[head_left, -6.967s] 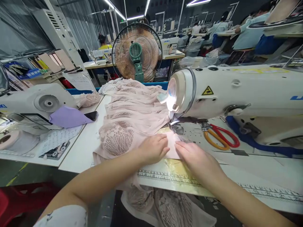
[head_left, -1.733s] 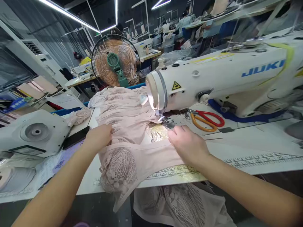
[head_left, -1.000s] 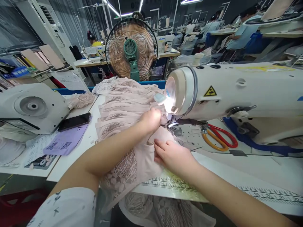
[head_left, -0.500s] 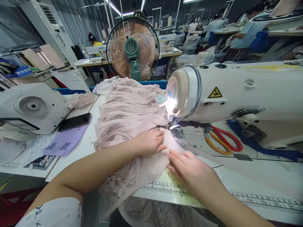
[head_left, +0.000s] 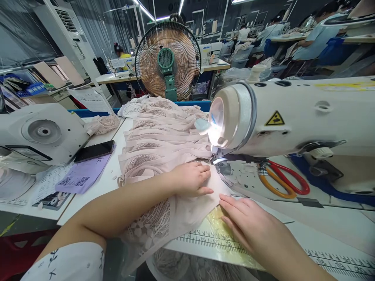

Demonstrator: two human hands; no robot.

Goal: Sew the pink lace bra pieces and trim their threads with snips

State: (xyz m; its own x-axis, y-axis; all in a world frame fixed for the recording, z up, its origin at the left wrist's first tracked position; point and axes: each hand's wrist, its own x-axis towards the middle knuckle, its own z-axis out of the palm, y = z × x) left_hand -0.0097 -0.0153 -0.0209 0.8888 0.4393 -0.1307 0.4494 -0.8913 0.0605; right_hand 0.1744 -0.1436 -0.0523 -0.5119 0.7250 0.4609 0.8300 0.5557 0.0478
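Note:
My left hand (head_left: 191, 179) lies flat, fingers stretched, on a pale pink fabric piece (head_left: 187, 207) just in front of the sewing machine's needle area. Lace shows on the part of this piece that hangs over the table's front edge. At the piece's right edge rest the fingertips of my right hand (head_left: 249, 214), its fingers extended and the palm low over the table. The white sewing machine (head_left: 281, 117) has a lit head, and the fabric's far edge reaches under it. Behind my left hand, pink lace garments (head_left: 158, 132) lie in overlapping rows.
Scissors with red and orange handles (head_left: 281, 183) lie right of the needle area. A printed ruler scale (head_left: 205, 236) runs along the front edge. At left are a phone (head_left: 94, 151), purple paper (head_left: 83, 173) and another machine (head_left: 43, 130). A large fan (head_left: 166, 58) stands behind; people sit farther back.
The whole view has shifted slightly. Both hands have moved a little right and toward me, with the fabric's near part. My left fingers are spread a bit more.

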